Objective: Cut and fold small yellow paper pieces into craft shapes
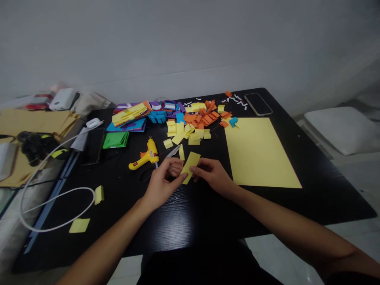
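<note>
A small yellow paper strip [192, 161] is held up over the black table's near middle. My left hand [162, 180] pinches its lower left side, thumb on top and fingers curled. From the other side my right hand [214, 174] grips it, with the thumb pressed on its face. Just beyond my left hand lie scissors [173, 152], their handles partly hidden. A yellow glue gun [147, 155] rests left of them. Cut and folded yellow paper pieces [194, 136] are heaped past the strip. To the right lies a large yellow sheet [261, 152].
Behind the yellow heap are orange folded pieces [204, 116] and stacks of coloured paper [130, 114]. Green paper [116, 139] and a dark phone [92, 146] lie left. A white cable [56, 228] loops at the front left. Another phone [258, 104] is at the back right.
</note>
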`<action>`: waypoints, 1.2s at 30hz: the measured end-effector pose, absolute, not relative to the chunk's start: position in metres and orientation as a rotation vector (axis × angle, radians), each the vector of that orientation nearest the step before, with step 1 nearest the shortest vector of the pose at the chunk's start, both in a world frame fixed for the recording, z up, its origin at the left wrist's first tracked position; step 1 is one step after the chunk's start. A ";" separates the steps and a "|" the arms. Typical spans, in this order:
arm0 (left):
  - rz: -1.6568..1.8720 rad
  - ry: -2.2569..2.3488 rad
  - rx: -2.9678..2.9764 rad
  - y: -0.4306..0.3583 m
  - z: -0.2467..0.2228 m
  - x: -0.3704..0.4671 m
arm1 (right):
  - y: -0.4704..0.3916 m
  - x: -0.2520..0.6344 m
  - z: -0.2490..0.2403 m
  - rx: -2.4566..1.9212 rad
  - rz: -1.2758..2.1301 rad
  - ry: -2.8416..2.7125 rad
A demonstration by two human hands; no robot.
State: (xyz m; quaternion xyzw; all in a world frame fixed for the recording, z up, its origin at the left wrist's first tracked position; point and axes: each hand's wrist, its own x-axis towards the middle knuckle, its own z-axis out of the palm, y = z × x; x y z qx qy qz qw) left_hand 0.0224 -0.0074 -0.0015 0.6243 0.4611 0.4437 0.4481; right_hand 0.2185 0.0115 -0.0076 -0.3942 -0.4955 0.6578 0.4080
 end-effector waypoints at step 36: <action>1.203 1.185 1.942 -0.006 0.005 0.018 | 0.004 0.221 -0.011 -0.919 0.889 -1.659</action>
